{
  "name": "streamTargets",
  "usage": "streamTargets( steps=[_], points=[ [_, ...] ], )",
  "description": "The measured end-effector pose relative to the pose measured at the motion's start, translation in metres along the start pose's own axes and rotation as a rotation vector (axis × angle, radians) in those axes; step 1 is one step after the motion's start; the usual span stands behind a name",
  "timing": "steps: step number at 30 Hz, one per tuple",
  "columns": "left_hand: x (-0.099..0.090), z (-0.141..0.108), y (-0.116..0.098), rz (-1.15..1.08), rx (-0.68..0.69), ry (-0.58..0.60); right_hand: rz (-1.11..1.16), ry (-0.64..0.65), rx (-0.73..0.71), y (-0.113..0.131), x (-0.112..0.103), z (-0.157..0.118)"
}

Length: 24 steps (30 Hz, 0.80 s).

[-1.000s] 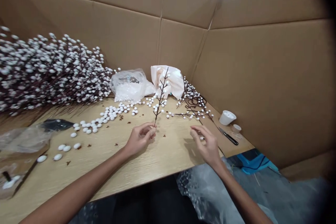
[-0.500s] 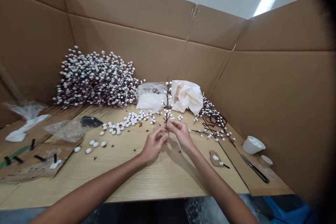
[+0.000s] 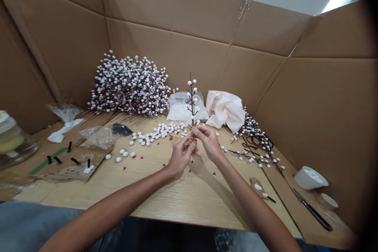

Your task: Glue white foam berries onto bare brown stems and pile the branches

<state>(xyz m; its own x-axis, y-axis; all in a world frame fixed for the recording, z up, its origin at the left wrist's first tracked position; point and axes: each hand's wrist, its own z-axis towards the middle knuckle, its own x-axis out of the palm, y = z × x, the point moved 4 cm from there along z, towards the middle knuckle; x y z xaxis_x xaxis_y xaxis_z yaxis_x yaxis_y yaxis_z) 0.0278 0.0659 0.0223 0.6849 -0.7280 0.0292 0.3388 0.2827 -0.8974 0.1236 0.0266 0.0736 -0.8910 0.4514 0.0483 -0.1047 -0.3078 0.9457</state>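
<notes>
A dark artificial berry branch point(image 3: 192, 102) with a few white berries stands upright in front of me. My left hand point(image 3: 182, 155) pinches its lower stem. Just above and to the right, the fingers of my right hand point(image 3: 208, 141) are closed on the same branch. The spot where the fingertips meet is partly hidden, so any small piece between them does not show. Loose white berries point(image 3: 162, 132) lie in a band on the table behind my hands, with several more to the left.
A large bundle of white-berry branches point(image 3: 130, 86) leans at the back left. Behind the hands are a clear bag of white beads point(image 3: 184, 112) and crumpled pale paper point(image 3: 226, 108). On the right lie more branches point(image 3: 256, 134), a white cup point(image 3: 310, 178) and a knife point(image 3: 314, 210). A jar point(image 3: 14, 141) stands far left.
The view has swung left, bringing the jar in. The branch stands somewhat higher in the picture, and both hands keep hold of it.
</notes>
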Motion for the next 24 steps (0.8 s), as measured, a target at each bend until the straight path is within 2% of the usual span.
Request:
streamTargets(
  steps=[3,6,9,12,15,18,21,24],
  points=[
    [-0.006,0.004,-0.006,0.073,0.043,-0.034,-0.023,-0.034,-0.121,0.016,0.005,0.01],
    [-0.018,0.015,-0.01,0.2,0.066,-0.066,-0.021,-0.082,-0.246,0.042,0.006,0.019],
    [-0.044,0.035,-0.013,0.394,0.066,-0.09,0.018,-0.093,-0.341,0.069,0.002,0.025],
    [-0.08,0.057,-0.014,0.627,0.04,-0.084,0.079,-0.077,-0.439,0.089,-0.003,0.028],
    [-0.114,0.07,-0.01,0.812,-0.039,0.036,0.155,-0.064,-0.517,0.104,-0.008,0.029],
    [-0.135,0.073,-0.001,0.927,-0.111,0.202,0.192,-0.051,-0.534,0.115,-0.011,0.028],
    [-0.141,0.072,0.009,1.006,-0.125,0.294,0.191,-0.061,-0.509,0.123,-0.013,0.025],
    [-0.138,0.071,0.015,1.058,-0.109,0.335,0.2,-0.068,-0.491,0.127,-0.015,0.023]
  ],
)
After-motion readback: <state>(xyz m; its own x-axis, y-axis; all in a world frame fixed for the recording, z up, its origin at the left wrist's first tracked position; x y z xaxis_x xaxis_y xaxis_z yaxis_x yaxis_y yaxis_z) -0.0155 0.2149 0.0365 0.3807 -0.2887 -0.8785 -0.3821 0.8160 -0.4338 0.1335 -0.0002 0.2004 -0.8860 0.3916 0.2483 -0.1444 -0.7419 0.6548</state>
